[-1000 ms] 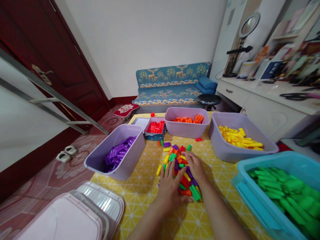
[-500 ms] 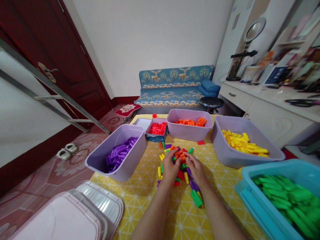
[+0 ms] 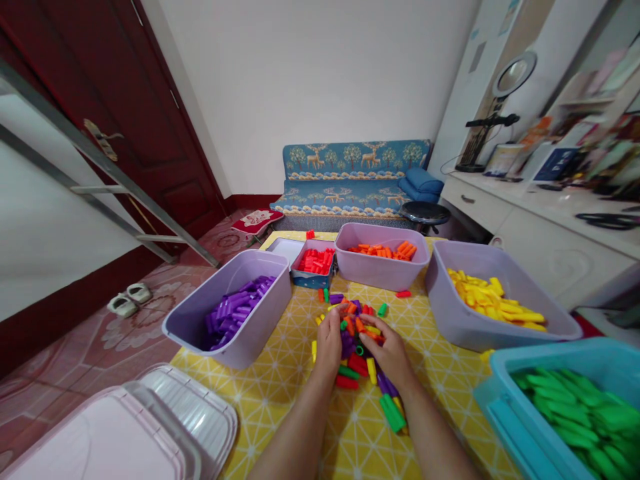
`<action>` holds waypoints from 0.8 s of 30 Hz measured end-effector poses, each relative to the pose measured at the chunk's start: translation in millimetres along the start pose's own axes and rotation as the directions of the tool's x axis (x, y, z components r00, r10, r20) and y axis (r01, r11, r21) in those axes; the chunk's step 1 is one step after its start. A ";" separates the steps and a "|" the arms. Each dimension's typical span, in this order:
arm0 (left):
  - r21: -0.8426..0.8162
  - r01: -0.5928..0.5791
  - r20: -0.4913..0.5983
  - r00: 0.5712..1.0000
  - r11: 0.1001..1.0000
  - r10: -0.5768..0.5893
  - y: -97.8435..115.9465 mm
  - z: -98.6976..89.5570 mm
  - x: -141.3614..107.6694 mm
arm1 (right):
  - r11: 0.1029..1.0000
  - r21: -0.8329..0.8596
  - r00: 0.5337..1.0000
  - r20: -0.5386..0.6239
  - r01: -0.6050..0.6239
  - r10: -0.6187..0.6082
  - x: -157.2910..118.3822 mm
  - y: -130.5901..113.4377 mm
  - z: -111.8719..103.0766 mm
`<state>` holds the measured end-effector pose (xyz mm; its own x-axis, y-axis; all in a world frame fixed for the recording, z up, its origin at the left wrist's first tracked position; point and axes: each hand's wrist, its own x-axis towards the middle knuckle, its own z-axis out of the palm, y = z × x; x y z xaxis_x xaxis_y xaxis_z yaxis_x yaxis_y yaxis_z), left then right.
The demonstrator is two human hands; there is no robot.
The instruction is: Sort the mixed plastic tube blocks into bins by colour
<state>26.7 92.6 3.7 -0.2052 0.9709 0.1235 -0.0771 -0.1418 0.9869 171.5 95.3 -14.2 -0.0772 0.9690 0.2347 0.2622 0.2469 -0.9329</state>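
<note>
Here my left hand [image 3: 329,341] and right hand [image 3: 392,348] curl at either side of one mixed pile [image 3: 358,364] on the counter [image 3: 285,413], pinching or not I can't tell, four tubs [image 3: 260,333] and one box [image 3: 312,280] around, one red piece [image 3: 403,294] lying apart!

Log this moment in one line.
left hand: at mixed pile | right hand: at same pile | bins: purple pieces, orange pieces, yellow pieces, green pieces | box: red pieces
</note>
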 end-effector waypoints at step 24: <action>-0.539 0.288 0.201 0.957 0.792 -0.210 -6.9 -7.4 9.8 | 0.985 0.098 0.989 -0.044 0.144 -0.140 -1.5 -7.0 -5.3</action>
<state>18.0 101.7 -2.7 0.0165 0.9975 -0.0685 -0.6462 0.0629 0.7606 174.9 92.1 -6.6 -0.0712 0.9243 0.3750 0.1532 0.3816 -0.9115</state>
